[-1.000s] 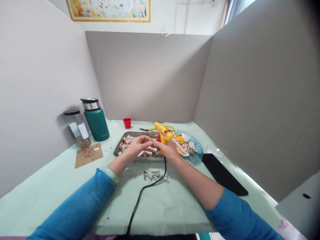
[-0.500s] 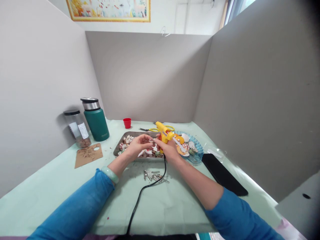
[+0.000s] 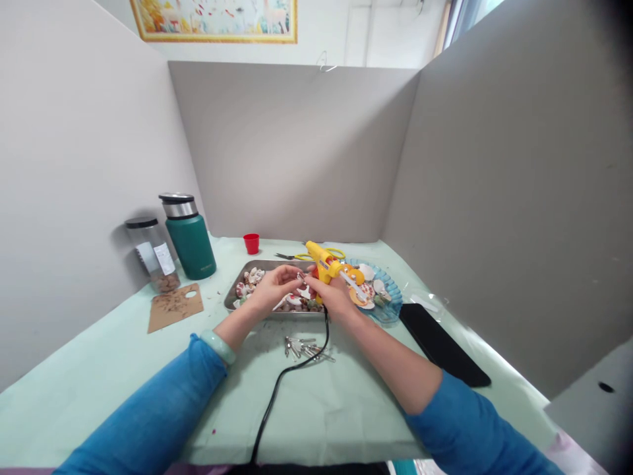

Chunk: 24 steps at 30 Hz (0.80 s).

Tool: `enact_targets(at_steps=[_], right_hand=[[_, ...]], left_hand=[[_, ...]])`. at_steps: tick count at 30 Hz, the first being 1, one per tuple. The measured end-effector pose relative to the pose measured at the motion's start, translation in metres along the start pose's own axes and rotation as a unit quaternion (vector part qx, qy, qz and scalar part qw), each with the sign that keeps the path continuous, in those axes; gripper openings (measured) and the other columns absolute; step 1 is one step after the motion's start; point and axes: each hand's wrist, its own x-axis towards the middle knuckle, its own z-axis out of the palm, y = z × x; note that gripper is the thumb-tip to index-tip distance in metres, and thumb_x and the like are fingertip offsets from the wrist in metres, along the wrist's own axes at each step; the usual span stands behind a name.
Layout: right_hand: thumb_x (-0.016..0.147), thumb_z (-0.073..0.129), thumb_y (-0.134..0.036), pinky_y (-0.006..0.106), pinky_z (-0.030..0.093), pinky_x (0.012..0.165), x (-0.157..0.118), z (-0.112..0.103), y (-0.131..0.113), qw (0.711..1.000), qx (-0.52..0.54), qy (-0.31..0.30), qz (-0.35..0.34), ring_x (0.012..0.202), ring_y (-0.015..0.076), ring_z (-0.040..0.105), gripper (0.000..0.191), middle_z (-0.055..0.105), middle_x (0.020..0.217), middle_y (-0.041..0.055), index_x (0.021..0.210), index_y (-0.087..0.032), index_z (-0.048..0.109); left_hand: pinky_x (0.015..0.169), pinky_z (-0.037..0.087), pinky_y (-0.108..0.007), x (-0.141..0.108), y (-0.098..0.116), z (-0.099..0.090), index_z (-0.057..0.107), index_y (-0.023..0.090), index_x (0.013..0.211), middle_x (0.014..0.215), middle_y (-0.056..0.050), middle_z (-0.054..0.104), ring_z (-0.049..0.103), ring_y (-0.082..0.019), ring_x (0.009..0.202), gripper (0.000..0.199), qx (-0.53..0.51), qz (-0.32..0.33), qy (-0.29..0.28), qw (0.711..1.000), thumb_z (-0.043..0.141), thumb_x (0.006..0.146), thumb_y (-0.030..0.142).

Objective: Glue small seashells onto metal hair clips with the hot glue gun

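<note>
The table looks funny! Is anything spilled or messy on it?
Yes, a bit. Dark crumbs litter the brown card on the left, as if spilled. A tiny red speck sits near the front edge. The hot glue gun's black cord crosses a jumbled pile of metal clips, which looks untidy.

green-covered table [image 3: 123, 376] with metal tray [image 3: 291, 316], clips [image 3: 301, 347], red cup [image 3: 252, 245]
</note>
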Motion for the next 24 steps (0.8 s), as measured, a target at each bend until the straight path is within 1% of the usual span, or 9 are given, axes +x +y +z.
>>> enact_targets(at_steps=[5,12,18,24], right_hand=[[0.066,0.065,-0.028,0.021,0.038,0.045,0.000,0.001,0.000,1.000,-0.009,0.005,-0.009,0.049,0.0083,0.046,0.029,0.052,0.061,-0.0054,0.091,-0.019,0.055],[0.066,0.063,-0.026,0.022,0.038,0.046,-0.001,0.002,-0.003,1.000,-0.027,0.016,-0.003,0.049,0.0085,0.045,0.026,0.051,0.061,-0.0052,0.089,-0.018,0.055],[0.065,0.063,-0.026,0.022,0.036,0.044,0.000,0.003,-0.003,0.999,-0.023,0.023,-0.001,0.047,0.0086,0.044,0.028,0.049,0.058,-0.0066,0.090,-0.018,0.055],[0.064,0.064,-0.027,0.022,0.038,0.044,-0.001,0.004,-0.004,0.999,-0.023,0.031,0.005,0.047,0.0083,0.045,0.028,0.051,0.060,-0.0062,0.089,-0.019,0.054]], left_hand=[[0.065,0.048,-0.026,0.001,-0.004,0.000,0.058,0.014,0.098,0.094,-0.007,0.064,0.060,-0.014,0.076,0.035,0.028,0.007,-0.022,0.999,0.070,0.071,0.034],[0.070,0.049,-0.028,0.003,-0.011,-0.004,0.056,0.015,0.107,0.109,-0.011,0.062,0.061,-0.017,0.087,0.040,0.032,0.018,-0.037,0.999,0.070,0.072,0.029],[0.068,0.051,-0.029,0.003,-0.013,-0.004,0.057,0.015,0.106,0.098,-0.008,0.064,0.062,-0.018,0.085,0.042,0.050,-0.005,-0.026,0.998,0.072,0.069,0.026],[0.066,0.051,-0.027,0.003,-0.013,-0.004,0.056,0.016,0.102,0.096,-0.006,0.062,0.061,-0.015,0.080,0.038,0.046,-0.011,-0.041,0.998,0.071,0.070,0.028]])
